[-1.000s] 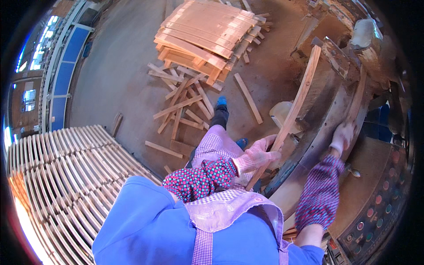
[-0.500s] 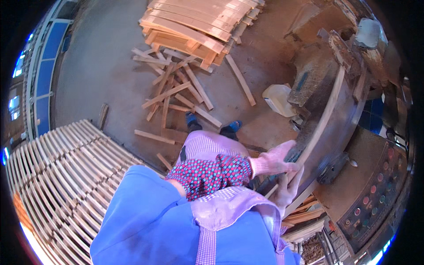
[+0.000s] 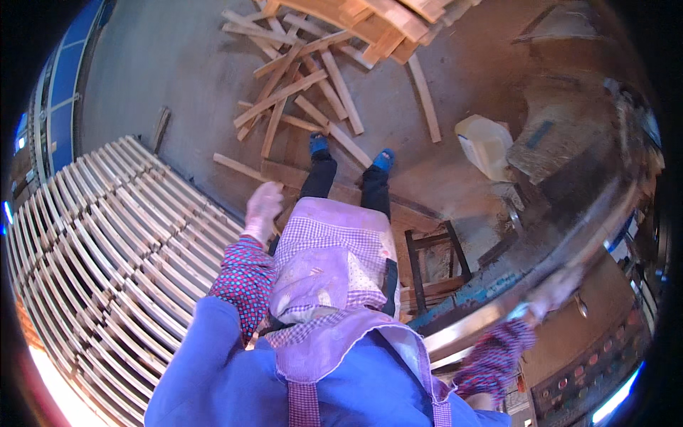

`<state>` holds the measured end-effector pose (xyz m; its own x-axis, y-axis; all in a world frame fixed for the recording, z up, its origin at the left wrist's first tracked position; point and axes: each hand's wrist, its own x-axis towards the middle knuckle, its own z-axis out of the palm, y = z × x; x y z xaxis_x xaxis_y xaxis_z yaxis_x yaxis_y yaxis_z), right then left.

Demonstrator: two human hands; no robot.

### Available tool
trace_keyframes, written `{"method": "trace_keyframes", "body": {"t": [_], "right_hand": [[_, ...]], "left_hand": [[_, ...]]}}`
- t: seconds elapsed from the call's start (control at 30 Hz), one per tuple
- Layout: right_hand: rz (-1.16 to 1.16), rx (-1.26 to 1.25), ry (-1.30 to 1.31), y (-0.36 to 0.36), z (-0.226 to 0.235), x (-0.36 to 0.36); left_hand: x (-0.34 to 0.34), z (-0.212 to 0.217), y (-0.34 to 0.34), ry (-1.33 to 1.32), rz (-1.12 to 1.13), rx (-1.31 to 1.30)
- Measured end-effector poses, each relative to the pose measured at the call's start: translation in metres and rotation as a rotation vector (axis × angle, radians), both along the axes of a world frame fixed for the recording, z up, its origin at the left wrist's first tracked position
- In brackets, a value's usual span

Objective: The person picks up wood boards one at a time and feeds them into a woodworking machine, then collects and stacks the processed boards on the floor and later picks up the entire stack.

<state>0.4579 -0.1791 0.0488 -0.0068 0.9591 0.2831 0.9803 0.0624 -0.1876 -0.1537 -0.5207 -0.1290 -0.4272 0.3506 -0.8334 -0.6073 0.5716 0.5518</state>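
My left hand (image 3: 263,206), in a pale pinkish glove, hangs over the floor beside the purple checked apron (image 3: 334,249). Its fingers look curled together, with nothing visible in them. To the right, my gloved right hand (image 3: 557,290) reaches out along the machine (image 3: 491,288), smeared by motion. It is close to a long pale wooden strip (image 3: 466,327) on the machine's edge; whether the fingers grip it is unclear. Patterned sleeve covers (image 3: 245,281) are on both forearms.
Layered slatted wooden strips (image 3: 121,249) stand at left. Loose wooden sticks (image 3: 284,96) litter the floor ahead, below a stack of boards (image 3: 398,21). A pale plastic jug (image 3: 485,146) and a dark metal frame (image 3: 435,263) lie near the machine. A button panel (image 3: 590,370) is lower right.
My left hand has left the wooden strip and swung left past the apron. My right hand has moved outward to the right along the machine. The view has shifted, showing more of my legs.
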Motion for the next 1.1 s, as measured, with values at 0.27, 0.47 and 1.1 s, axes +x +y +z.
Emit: {"method": "trace_keyframes", "body": {"t": [0.27, 0.47, 1.1], "right_hand": [[0.045, -0.097, -0.008, 0.179, -0.008, 0.049], [0.617, -0.513, 0.224, 0.024, -0.134, -0.251], [0.431, -1.026, -0.538, -0.230, -0.747, -0.490]], "left_hand": [[-0.035, -0.111, -0.176, -0.004, 0.130, -0.434], [-0.029, -0.184, -0.168, 0.023, 0.134, -0.597], [-0.256, -0.649, -0.331, 0.173, 0.088, -0.777]]}}
